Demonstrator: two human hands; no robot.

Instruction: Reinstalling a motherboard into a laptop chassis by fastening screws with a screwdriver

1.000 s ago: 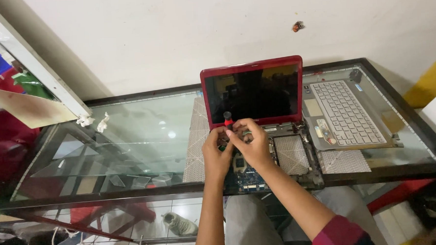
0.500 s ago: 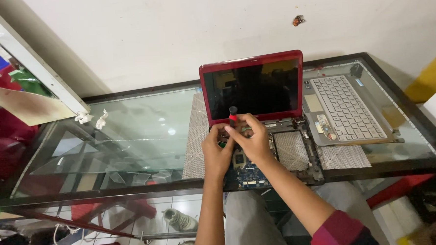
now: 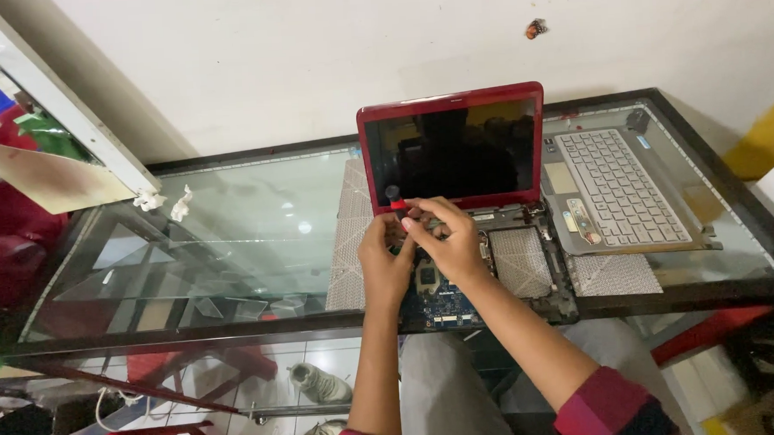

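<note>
Opened red laptop [image 3: 454, 154], base exposed, on glass table [image 3: 231, 224].
Right hand [image 3: 447, 241] pinches a red-handled screwdriver [image 3: 395, 198] upright; left hand [image 3: 386, 265] rests curled beside it. Detached keyboard [image 3: 616, 190] lies right.

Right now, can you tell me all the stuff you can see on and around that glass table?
Laptop: one, red frame, dark screen, open at the table's middle, base opened up.
Circuit board: one, blue, in the laptop base under the hands.
Keyboard panel: one, silver-grey, lying right of the laptop.
Mat: one, pale checked, under the laptop.
Screwdriver: one, red and black handle, upright at the hands.
Paper scraps: two, white, far left corner of the table.
Glass table: one, dark frame, against a white wall.
Shoes: two, grey-white, on the floor below.
Left hand: one, on the laptop base.
Right hand: one, at the screwdriver; red sleeve.
</note>
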